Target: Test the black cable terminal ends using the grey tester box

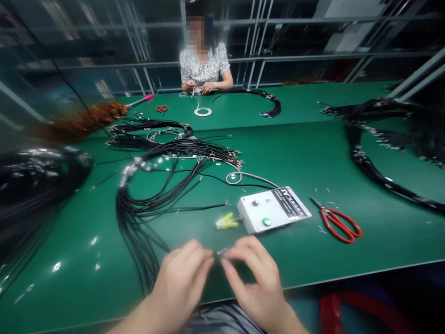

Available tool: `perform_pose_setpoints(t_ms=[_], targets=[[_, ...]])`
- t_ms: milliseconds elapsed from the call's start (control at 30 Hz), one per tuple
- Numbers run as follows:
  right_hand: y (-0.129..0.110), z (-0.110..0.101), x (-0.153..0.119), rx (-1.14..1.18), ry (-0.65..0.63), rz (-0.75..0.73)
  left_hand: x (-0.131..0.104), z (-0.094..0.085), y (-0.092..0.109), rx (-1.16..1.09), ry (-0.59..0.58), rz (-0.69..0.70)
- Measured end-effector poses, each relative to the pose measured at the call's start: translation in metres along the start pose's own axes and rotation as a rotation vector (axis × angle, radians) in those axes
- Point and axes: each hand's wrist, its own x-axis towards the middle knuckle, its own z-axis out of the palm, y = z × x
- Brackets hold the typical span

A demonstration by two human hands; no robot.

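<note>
Both hands meet near the table's front edge, fingertips almost touching. My left hand [184, 273] is closed in a pinch, the thumb pressed against the fingers. Opposite it, my right hand [259, 273] pinches with thumb and forefinger. Between the fingertips shows a tiny pale, shiny piece [221, 252], too small and blurred to name. Just beyond the hands stands a white control box [250, 213] with a knob, a lit green button and a yellow-green clip-like part [227, 221] on its near left side. A bundle of black cables [139, 204] curves beside my left hand.
Red-handled scissors [342, 225] lie right of the box, among wire scraps. More black cable bundles [378, 176] lie at right and a pile [38, 181] at left. A brown duster [86, 121] lies far left. Across the table [295, 153], a person [205, 65] handles white strip.
</note>
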Motion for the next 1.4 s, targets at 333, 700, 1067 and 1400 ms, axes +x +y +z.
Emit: perform_pose_setpoints(t_ms=[333, 700, 1067, 1400], targets=[[-0.003, 0.015, 0.0, -0.024, 0.065, 0.044, -0.001, 0.001, 0.002, -0.054, 0.017, -0.03], [-0.003, 0.029, -0.015, 0.056, 0.061, -0.014, -0.002, 0.004, 0.004, -0.153, 0.064, -0.127], [-0.001, 0.013, 0.012, 0.493, 0.027, 0.36, -0.008, 0.001, 0.004, -0.149, 0.03, -0.173], [-0.007, 0.021, 0.012, 0.498, 0.028, 0.363, -0.008, -0.003, 0.006, -0.266, -0.108, -0.28]])
